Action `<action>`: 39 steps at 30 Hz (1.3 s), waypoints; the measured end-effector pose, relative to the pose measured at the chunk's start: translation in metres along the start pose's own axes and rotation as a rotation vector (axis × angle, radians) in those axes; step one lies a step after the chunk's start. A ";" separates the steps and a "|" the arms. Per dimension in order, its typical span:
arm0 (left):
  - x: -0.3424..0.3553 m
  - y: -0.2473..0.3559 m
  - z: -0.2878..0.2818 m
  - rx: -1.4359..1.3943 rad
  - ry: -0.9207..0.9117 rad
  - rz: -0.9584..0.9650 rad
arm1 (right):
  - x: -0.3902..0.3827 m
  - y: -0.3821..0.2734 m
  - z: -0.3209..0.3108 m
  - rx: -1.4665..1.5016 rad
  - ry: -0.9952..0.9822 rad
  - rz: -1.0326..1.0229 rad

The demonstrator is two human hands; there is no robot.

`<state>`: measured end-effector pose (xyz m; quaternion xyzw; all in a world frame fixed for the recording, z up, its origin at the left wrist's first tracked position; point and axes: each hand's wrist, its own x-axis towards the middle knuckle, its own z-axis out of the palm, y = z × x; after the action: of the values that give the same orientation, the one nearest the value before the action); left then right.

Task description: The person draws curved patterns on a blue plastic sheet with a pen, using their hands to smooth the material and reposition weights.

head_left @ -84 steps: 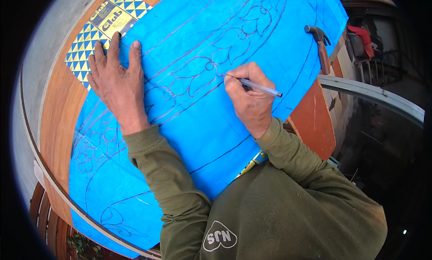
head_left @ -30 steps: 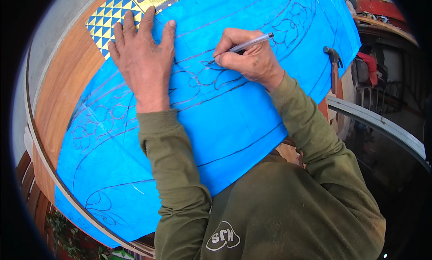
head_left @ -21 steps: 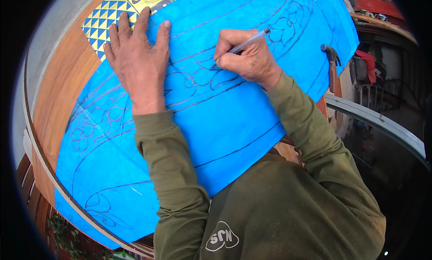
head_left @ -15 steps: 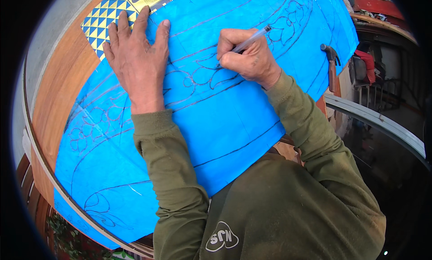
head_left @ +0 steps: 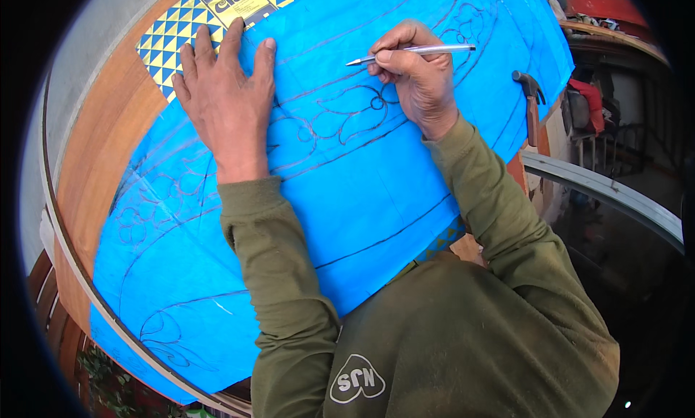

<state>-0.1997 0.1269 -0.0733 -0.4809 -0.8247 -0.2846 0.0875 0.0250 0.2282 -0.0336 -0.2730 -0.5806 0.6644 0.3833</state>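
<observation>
A large blue sheet lies over the wooden table, marked with dark curving lines and flower-like outlines. My right hand grips a clear ballpoint pen between thumb and fingers. The pen is tilted nearly flat, its tip pointing left, and it appears lifted off the drawn pattern. Flat on the sheet's upper left part rests my left hand, fingers spread, holding nothing. Its fingertips reach onto a blue-and-yellow triangle-patterned paper at the sheet's far edge.
A hammer lies at the sheet's right edge. Bare wooden tabletop shows on the left, beside a thin curved strip. A dark glossy surface with a pale metal rail is at the right. Leaves show at lower left.
My right hand has risen from the sheet and turned the pen flatter, uncovering a small drawn circle and curves. My left hand stays in place.
</observation>
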 end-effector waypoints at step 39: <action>0.002 0.006 -0.013 -0.107 -0.141 -0.092 | -0.070 0.010 0.079 -0.579 0.347 -0.067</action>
<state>-0.1973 0.1234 -0.0598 -0.4654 -0.8335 -0.2976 -0.0098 -0.0020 0.1253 -0.0356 -0.4602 -0.6801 0.4025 0.4044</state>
